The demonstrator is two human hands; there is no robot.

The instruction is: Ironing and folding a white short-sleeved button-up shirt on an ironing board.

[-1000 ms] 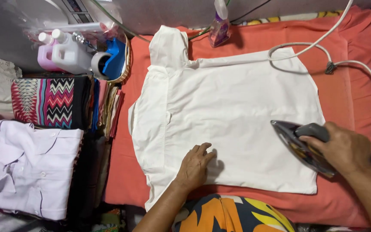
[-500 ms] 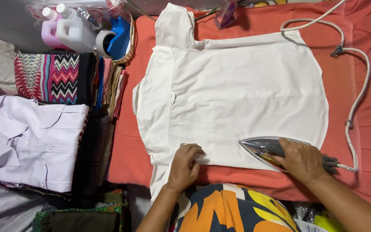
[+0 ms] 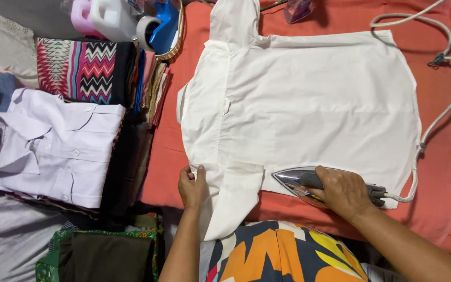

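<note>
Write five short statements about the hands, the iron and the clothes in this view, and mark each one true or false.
1. The right hand grips the iron by its handle. True.
2. The iron rests on the folded pale shirt at the left. False: it sits at the near edge of the white shirt spread on the orange cover.
3. The left hand holds the white shirt's near edge. True.
4. The iron's cord is black. False: it is whitish.
5. A zigzag-patterned cloth lies beyond the folded shirt. True.
</note>
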